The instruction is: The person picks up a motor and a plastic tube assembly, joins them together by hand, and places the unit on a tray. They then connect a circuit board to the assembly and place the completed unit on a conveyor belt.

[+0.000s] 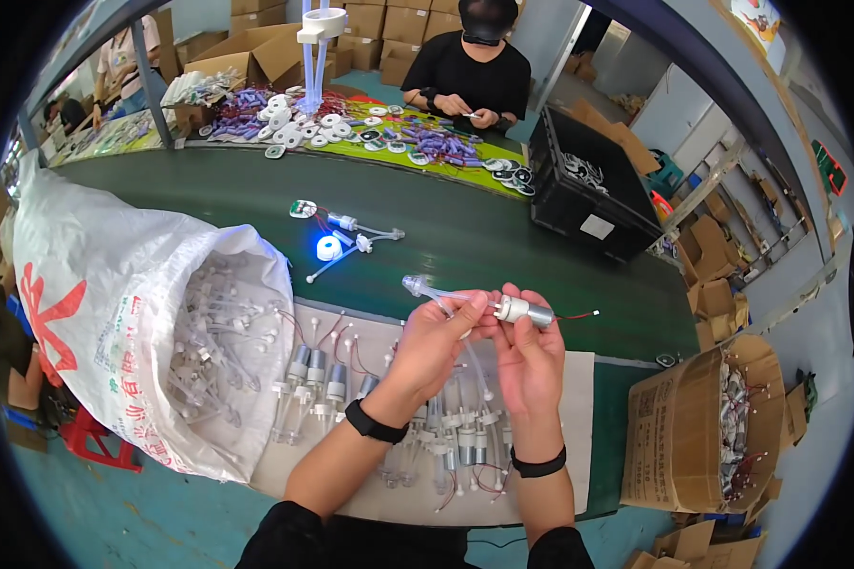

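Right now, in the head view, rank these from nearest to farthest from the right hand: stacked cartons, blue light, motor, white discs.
1. Motor: held in the right hand.
2. Blue light: ahead and left, on the green belt.
3. White discs: ahead-left, beyond the belt.
4. Stacked cartons: farthest, at the back.

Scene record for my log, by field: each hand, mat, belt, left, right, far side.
right hand: holds silver-and-white motor
left hand: pinches clear tubing near motor's white end
mat: motor-and-tube assemblies
green belt: blue-lit assembly
left: open white sack, clear tube parts inside
right: open cardboard box
far side: person in black; black crate
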### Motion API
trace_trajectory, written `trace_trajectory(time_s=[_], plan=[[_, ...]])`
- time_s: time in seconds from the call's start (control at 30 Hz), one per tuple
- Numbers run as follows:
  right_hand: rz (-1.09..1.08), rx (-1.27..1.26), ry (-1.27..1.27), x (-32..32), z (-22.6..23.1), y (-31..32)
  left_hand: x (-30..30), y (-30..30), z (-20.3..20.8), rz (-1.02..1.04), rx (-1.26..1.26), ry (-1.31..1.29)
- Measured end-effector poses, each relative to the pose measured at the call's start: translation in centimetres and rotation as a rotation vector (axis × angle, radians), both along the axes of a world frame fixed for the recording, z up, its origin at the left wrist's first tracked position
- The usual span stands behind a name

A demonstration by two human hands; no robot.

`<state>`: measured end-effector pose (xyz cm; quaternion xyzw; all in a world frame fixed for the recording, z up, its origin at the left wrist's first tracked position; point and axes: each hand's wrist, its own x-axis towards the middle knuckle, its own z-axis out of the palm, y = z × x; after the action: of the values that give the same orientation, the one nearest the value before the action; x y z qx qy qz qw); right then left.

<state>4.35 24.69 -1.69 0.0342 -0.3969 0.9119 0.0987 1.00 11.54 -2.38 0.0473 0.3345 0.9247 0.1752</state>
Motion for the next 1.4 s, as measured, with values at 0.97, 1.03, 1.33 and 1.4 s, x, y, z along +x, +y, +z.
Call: trace_trajectory(time_s=[0.97, 1.03, 1.33, 1.4], plan=[[-0.039, 0.283, 0.253, 0.0, -1.7, 2.2, 0.6, 0.5, 0.1, -0.015, 0.026, 0.187], [-0.094, 0.405, 0.256, 0.2, -1.3, 2.3, 0.6, 0.7, -0.1, -0.014, 0.039, 0.226], [-0.094, 0.481, 0.224, -0.5, -1.6, 2.1, 0.1, -0.4, 0.4, -0.025, 0.051, 0.179], [-0.057, 0.481, 0.249, -0.1, -0.9, 2.0, 0.3, -0.6, 0.8, -0.058, 0.056, 0.167]])
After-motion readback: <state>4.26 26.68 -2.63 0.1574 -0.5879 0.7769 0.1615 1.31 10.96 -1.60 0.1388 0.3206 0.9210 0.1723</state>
